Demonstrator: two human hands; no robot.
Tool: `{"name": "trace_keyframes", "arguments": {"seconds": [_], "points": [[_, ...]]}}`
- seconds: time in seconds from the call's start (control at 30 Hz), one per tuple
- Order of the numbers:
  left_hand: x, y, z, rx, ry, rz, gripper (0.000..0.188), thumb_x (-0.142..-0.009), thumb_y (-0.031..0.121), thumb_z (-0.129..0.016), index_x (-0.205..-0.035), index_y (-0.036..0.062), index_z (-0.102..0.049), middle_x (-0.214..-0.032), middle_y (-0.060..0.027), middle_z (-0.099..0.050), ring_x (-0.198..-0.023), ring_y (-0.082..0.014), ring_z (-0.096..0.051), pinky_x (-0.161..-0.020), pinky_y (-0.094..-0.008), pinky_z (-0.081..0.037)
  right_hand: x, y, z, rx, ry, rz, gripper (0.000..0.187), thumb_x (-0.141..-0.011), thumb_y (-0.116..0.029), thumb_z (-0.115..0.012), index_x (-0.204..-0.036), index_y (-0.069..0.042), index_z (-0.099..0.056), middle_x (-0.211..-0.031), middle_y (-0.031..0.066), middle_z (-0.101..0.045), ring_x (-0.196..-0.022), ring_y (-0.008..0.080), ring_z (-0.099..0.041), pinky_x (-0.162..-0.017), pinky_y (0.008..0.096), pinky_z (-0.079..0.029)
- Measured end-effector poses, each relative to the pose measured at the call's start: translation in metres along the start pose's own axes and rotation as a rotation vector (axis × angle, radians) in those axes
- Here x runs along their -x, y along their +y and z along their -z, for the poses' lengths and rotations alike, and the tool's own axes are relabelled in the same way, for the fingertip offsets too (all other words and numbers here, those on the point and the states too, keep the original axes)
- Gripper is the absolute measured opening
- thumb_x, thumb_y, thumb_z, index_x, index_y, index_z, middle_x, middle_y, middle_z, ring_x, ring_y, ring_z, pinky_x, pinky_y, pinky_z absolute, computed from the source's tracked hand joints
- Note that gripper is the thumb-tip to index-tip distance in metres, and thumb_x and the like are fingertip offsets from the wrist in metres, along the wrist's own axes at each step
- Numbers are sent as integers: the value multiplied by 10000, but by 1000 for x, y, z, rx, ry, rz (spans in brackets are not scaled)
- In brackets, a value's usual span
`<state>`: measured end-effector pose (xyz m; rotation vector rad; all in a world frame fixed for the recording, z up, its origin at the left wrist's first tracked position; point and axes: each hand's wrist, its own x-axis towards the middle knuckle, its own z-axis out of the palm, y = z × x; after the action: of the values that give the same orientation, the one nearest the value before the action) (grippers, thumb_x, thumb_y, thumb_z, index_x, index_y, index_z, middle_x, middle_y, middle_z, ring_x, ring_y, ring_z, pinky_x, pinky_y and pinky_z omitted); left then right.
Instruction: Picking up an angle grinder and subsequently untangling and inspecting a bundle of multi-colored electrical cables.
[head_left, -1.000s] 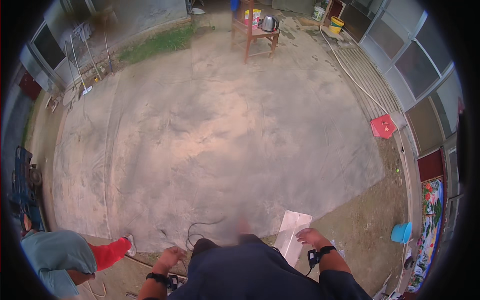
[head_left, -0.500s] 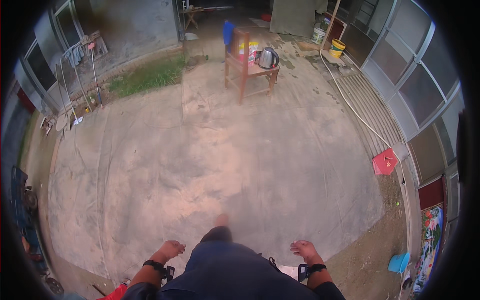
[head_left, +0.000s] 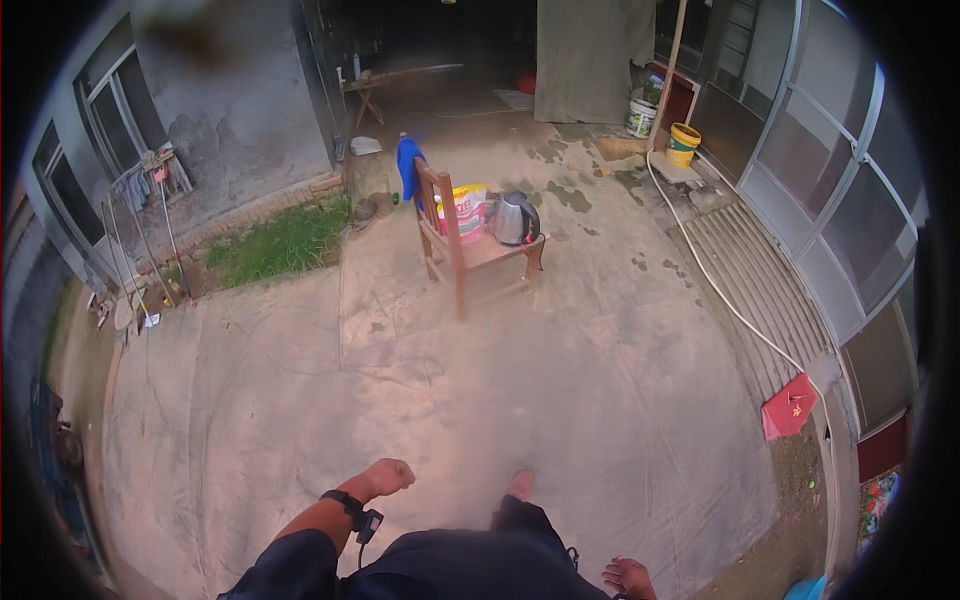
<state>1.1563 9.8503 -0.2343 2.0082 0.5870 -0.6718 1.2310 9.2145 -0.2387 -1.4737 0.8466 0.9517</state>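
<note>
My left hand (head_left: 388, 476) swings forward over the concrete, fingers curled in, and nothing shows in it. Low at the right, by my hip, my right hand (head_left: 627, 577) hangs with its fingers loosely apart and holds nothing. Both hands are far from any object. Ahead stands a wooden chair (head_left: 479, 250). On its seat are a silver electric kettle (head_left: 510, 218) with a black handle and a pink, yellow and white bag (head_left: 463, 214). A blue cloth (head_left: 408, 166) hangs over the chair's back.
A pale hose (head_left: 714, 288) runs along the right side, past a red sheet (head_left: 789, 407). A yellow bucket (head_left: 682, 147) and a white bucket (head_left: 641, 119) stand at the far right. Long-handled tools (head_left: 172, 235) lean by the left wall near a grass patch (head_left: 278, 242).
The chair with the kettle and bag looks nearer and lower in view. My left hand has come forward and to the right; my right hand has dropped back. The other foot is now forward.
</note>
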Motion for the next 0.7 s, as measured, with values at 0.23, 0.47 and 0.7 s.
{"name": "trace_keyframes", "arguments": {"seconds": [0.23, 0.47, 0.7], "points": [[-92, 91, 38, -73, -146, -2, 280, -821, 255, -548, -956, 85, -724, -915, -96, -719, -890, -212, -682, -831, -331, -516, -77, -288, -36, 99, 100, 182, 204, -927, -234, -606, -1033, -60, -601, -870, 79, -676, -763, 227, -681, -655, 349, -553], [-292, 211, 114, -7, -166, 91, 279, -788, 236, -553, -944, 91, -734, -904, -97, -719, -882, -228, -687, -822, -338, -519, -165, -519, -100, 193, 41, 320, 271, -909, -264, -640, -1071, -50, -606, -968, 80, -669, -872, 205, -662, -764, 335, -530], [-470, 394, 200, -155, -112, -251, 285, -814, 288, -520, -824, 72, -705, -931, -178, -674, -869, -371, -626, -787, -434, -495, -206, -643, -81, 72, 96, 163, 242, -925, -258, -616, -1084, -77, -600, -919, 73, -679, -807, 211, -670, -700, 343, -540]]}}
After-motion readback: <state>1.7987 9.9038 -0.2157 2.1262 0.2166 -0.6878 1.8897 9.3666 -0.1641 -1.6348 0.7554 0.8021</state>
